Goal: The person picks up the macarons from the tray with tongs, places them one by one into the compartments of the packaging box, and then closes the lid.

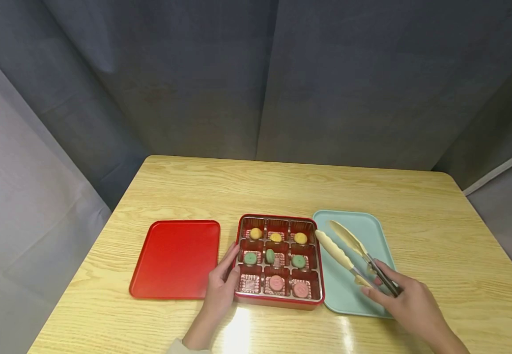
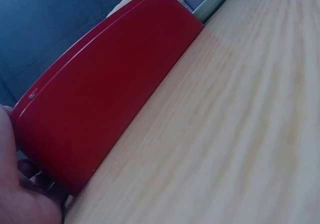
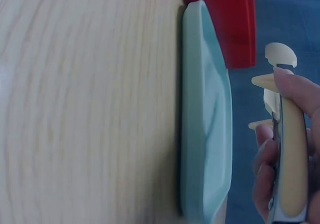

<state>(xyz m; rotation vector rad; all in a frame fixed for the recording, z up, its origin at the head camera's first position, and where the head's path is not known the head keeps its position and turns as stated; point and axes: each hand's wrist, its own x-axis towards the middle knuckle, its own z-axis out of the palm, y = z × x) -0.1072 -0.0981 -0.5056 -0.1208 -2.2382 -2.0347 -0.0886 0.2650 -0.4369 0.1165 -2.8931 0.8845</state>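
A red box (image 1: 278,304) with a divided insert stands mid-table. Its back row holds yellow macarons (image 1: 300,238), its middle row green macarons (image 1: 298,261), the central one tipped on edge. Two pink macarons (image 1: 301,289) lie in the front row; the front left compartment shows its bare bottom. My left hand (image 1: 222,282) rests along the box's left side, fingers fairly straight, thumb near the rim. With my right hand (image 1: 408,300) I grip metal tongs (image 3: 292,159) with cream tips. The tongs' tips are spread above the pale green tray (image 1: 344,300), with nothing between them.
A flat red lid (image 1: 176,260) lies left of the box. The pale green tray sits close against the box's right side. Grey curtains (image 1: 203,78) hang behind the wooden table (image 1: 291,184).
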